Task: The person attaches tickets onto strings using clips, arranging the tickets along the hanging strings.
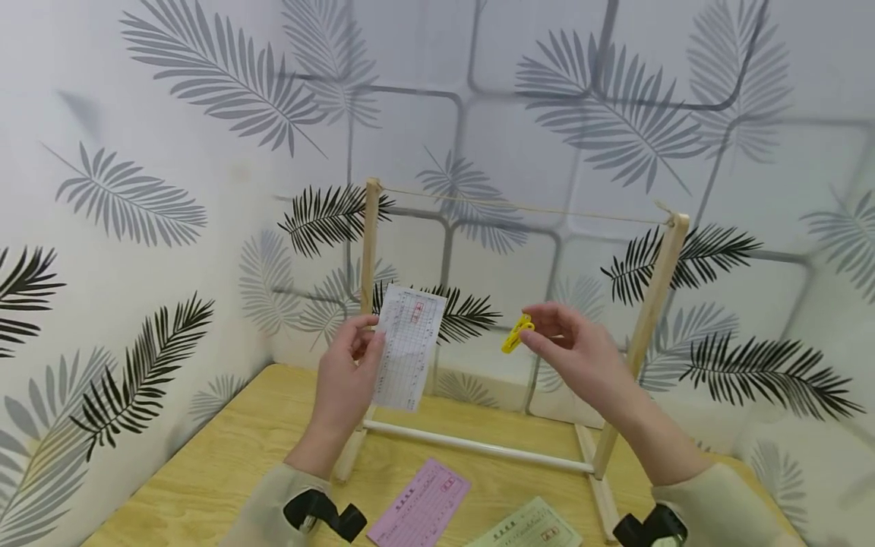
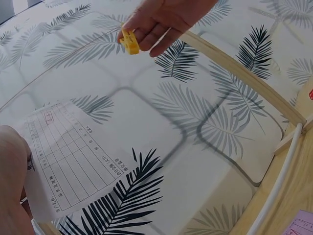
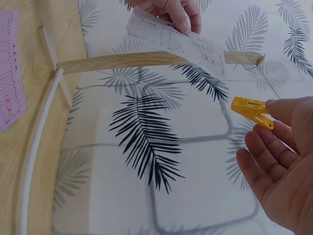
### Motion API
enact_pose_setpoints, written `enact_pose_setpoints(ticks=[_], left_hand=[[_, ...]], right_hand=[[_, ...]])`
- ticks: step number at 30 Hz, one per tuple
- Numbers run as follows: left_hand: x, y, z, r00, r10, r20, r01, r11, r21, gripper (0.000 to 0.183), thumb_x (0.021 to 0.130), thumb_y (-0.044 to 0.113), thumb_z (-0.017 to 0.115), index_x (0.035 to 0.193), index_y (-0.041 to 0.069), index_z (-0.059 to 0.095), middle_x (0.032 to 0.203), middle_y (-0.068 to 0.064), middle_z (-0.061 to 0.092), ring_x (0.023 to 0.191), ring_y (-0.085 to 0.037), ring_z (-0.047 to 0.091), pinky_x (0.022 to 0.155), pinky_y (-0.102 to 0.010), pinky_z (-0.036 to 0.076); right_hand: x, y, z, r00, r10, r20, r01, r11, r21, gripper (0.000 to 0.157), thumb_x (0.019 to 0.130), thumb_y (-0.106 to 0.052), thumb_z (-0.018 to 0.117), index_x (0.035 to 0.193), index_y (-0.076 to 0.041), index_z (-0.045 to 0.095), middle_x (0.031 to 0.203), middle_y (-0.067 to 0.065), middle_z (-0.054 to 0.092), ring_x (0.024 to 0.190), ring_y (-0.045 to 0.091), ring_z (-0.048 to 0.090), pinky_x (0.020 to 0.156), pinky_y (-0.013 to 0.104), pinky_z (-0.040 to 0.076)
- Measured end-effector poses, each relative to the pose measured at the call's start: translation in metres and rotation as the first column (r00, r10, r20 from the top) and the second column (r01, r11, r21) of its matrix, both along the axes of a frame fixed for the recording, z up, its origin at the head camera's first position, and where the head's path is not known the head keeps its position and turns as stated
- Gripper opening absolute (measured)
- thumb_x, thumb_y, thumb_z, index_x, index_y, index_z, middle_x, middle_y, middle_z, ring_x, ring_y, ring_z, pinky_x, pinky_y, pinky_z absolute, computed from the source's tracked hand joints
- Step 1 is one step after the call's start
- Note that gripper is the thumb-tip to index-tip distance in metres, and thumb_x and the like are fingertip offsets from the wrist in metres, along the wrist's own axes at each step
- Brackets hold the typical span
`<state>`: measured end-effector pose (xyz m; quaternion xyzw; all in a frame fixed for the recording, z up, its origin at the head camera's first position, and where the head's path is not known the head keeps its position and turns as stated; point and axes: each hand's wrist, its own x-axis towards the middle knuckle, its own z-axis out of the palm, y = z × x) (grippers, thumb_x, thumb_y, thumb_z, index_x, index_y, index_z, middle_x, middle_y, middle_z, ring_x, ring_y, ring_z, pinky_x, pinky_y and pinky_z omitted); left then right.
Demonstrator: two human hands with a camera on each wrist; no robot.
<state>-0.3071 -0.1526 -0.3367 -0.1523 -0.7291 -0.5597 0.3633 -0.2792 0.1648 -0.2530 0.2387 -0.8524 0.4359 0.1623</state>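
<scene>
My left hand [image 1: 350, 372] pinches a white printed receipt sheet [image 1: 409, 349] by its left edge and holds it up over the table. The sheet carries a ruled grid and a small red stamp. Between thumb and fingertips, my right hand [image 1: 581, 353] holds a yellow clothespin [image 1: 517, 334] to the right of the sheet. In the right wrist view the clothespin [image 3: 252, 111] points toward the sheet [image 3: 178, 44], with a gap between them. Above both hands a thin string [image 1: 519, 207] runs between the two posts of a wooden frame [image 1: 656, 304].
A pink receipt [image 1: 420, 505] and a green receipt [image 1: 529, 528] lie on the wooden table [image 1: 225, 456] in front of the frame. A white bar [image 1: 478, 448] joins the frame's feet low down. Behind stands a leaf-patterned wall [image 1: 519, 137].
</scene>
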Motion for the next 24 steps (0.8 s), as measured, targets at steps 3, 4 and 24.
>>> enact_pose_setpoints(ticks=[3, 4, 24], left_hand=[[-0.004, 0.003, 0.003, 1.0, -0.023, -0.02, 0.024, 1.0, 0.013, 0.021, 0.101, 0.011, 0.062, 0.122, 0.014, 0.061, 0.092, -0.003, 0.068, 0.083, -0.014, 0.063, 0.079, -0.034, 0.053], [-0.005, 0.004, 0.004, 0.999, -0.027, -0.03, 0.028, 1.0, 0.013, 0.021, 0.101, 0.011, 0.062, 0.122, 0.013, 0.061, 0.092, -0.003, 0.068, 0.082, -0.015, 0.063, 0.078, -0.033, 0.053], [-0.029, 0.017, 0.033, 1.0, -0.024, 0.0, 0.024, 0.999, 0.03, 0.021, 0.105, 0.018, 0.054, 0.126, 0.017, 0.059, 0.092, -0.001, 0.068, 0.079, -0.017, 0.063, 0.068, -0.035, 0.051]], right_hand=[[0.001, -0.008, 0.018, 1.0, 0.001, -0.024, -0.001, 1.0, 0.026, 0.042, 0.097, -0.041, 0.067, 0.132, -0.019, 0.06, 0.118, -0.001, 0.067, 0.109, 0.016, 0.065, 0.09, 0.029, 0.053], [0.001, -0.01, 0.024, 0.999, -0.002, -0.035, 0.003, 0.999, 0.037, 0.042, 0.097, -0.041, 0.068, 0.132, -0.018, 0.06, 0.118, -0.002, 0.067, 0.109, 0.016, 0.065, 0.09, 0.03, 0.053], [-0.031, -0.075, 0.131, 0.959, 0.015, -0.282, 0.033, 0.985, 0.167, 0.03, 0.097, -0.016, 0.07, 0.125, -0.01, 0.065, 0.111, 0.001, 0.069, 0.102, 0.016, 0.065, 0.093, 0.032, 0.05]])
